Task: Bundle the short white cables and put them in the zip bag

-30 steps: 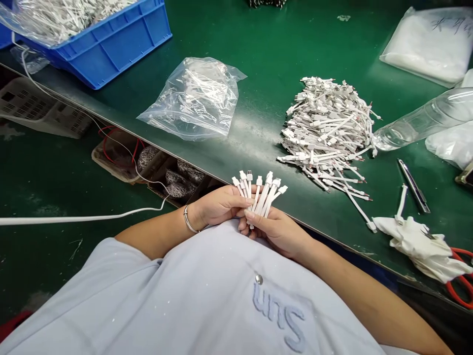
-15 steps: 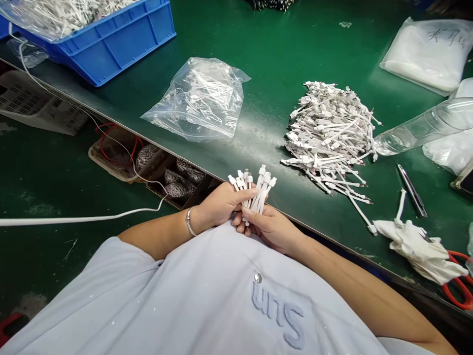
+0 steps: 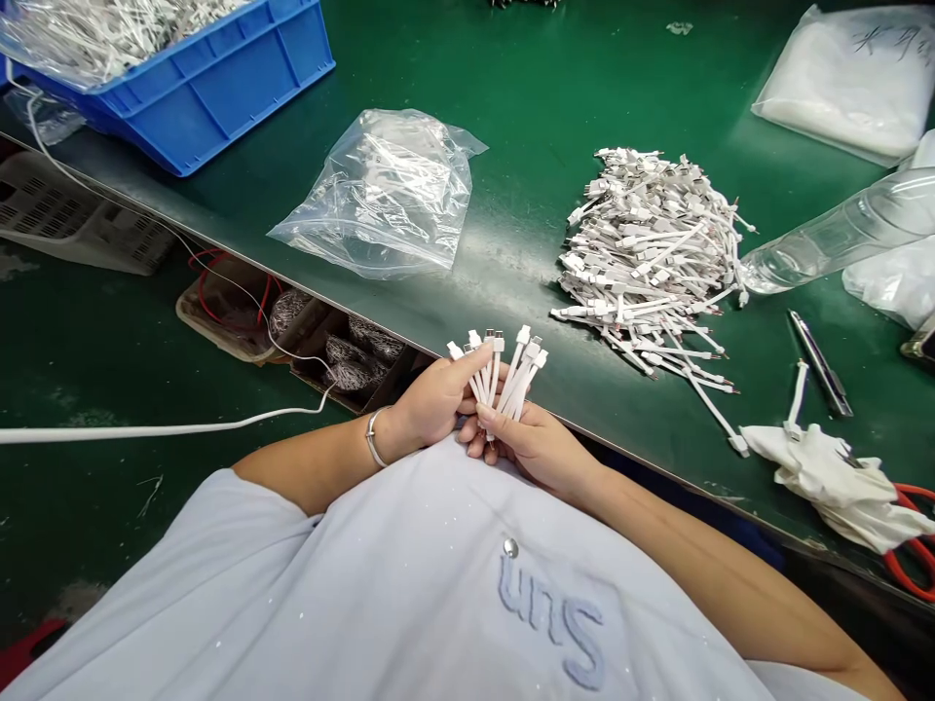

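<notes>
Cables: bundle of short white cables, a dozen or so, their white connector ends fanned upward.
Place: over the near edge of the green-topped workbench, in front of the person's chest.
Left hand: wrapped around the bundle's left side, thumb lying across it; silver bangle on the wrist.
Right hand: cupped at the bundle's lower end, thumb pressing against it from the near side.
Grip: both hands closed on the bundle, one on each side, with neither released.
Nearest pile: loose heap of similar white cables on the bench, up and to the right of the hands, with red-tipped wires at some ends.
Left of it: clear zip bag holding white cables, then blue plastic crate with bagged cables.
Far right: clear plastic bottle lying on its side, metal pen, crumpled white cloth, red-handled scissors.
Below the bench: long white cable running left, beneath the left arm.
</notes>
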Demonstrator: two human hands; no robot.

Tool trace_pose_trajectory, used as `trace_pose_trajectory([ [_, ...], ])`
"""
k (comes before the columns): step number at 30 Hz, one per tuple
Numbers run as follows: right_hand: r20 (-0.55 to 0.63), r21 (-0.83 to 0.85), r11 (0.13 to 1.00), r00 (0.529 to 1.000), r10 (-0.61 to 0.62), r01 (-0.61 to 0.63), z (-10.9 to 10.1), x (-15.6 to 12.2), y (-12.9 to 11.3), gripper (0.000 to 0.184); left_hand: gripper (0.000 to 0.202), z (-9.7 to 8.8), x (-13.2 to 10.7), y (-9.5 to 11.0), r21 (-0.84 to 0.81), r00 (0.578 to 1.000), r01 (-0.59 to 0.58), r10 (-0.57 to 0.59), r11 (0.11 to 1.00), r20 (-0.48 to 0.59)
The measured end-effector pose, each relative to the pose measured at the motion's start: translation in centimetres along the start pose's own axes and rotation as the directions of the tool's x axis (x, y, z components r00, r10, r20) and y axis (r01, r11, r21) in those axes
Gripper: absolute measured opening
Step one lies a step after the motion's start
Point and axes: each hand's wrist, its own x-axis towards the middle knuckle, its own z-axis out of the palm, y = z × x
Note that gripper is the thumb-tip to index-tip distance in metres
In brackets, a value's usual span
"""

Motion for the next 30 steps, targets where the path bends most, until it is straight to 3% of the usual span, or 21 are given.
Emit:
trace_pose_trajectory([
  [4, -0.001, 0.007, 1.0, 1.0, 0.006, -0.006, 0.0, 0.0, 0.0, 0.044, 0.066, 0.0, 0.0, 0.3, -0.042, 0.998, 0.063, -0.063, 0.997, -0.002],
  [9, -0.006, -0.019, 1.0, 1.0, -0.002, 0.002, -0.2, 0.0, 0.2, 0.048, 0.068, -0.1, 0.0, 0.1, -0.063, 0.998, 0.053, -0.054, 0.997, -0.009],
  [12, 0.04, -0.176, 0.984, 0.999, -0.003, 0.01, -0.2, -0.2, -0.3, 0.05, 0.061, -0.4, 0.0, 0.2, -0.068, 1.0, -0.004, 0.006, 0.998, 0.025],
  [14, 0.088, -0.391, 0.92, 0.996, 0.014, 0.022, -0.3, -0.6, -1.2, 0.047, 0.053, -0.4, -0.1, 0.6, -0.101, 0.996, -0.072, 0.077, 0.992, 0.045],
  [16, 0.136, -0.606, 0.794, 0.99, 0.04, 0.051, -0.3, -1.0, -2.5, 0.043, 0.062, -0.2, -0.3, 1.2, -0.147, 0.985, -0.131, 0.145, 0.98, 0.089],
  [17, 0.155, -0.683, 0.727, 0.986, 0.053, 0.068, -0.3, -1.2, -3.2, 0.041, 0.065, 0.0, -0.5, 1.5, -0.158, 0.976, -0.162, 0.182, 0.974, 0.122],
  [19, 0.206, -0.754, 0.651, 0.974, 0.098, 0.094, -0.4, -1.3, -4.4, 0.04, 0.05, 0.3, -0.6, 2.0, -0.127, 0.946, -0.254, 0.274, 0.959, 0.171],
  [22, 0.301, -0.685, 0.719, 0.944, 0.133, 0.117, -0.2, -0.7, -5.3, 0.043, 0.023, 0.7, -0.7, 2.2, 0.036, 0.884, -0.444, 0.432, 0.895, 0.177],
  [24, 0.31, -0.583, 0.799, 0.949, 0.052, 0.147, 0.2, 0.2, -5.5, 0.046, 0.025, 0.6, -1.1, 2.3, 0.185, 0.842, -0.535, 0.501, 0.824, 0.202],
  [26, 0.278, -0.554, 0.807, 0.959, -0.053, 0.205, 0.7, 1.2, -5.5, 0.046, 0.028, -0.2, -1.9, 2.8, 0.347, 0.795, -0.607, 0.554, 0.715, 0.249],
  [28, 0.28, -0.616, 0.729, 0.948, -0.153, 0.299, 1.2, 2.1, -5.7, 0.041, 0.037, -1.8, -3.1, 3.9, 0.518, 0.696, -0.687, 0.667, 0.51, 0.266],
  [30, 0.318, -0.735, 0.542, 0.912, -0.257, 0.409, 1.7, 2.8, -6.2, 0.031, 0.053, -4.6, -4.5, 5.7, 0.729, 0.498, -0.656, 0.838, 0.197, 0.222],
])
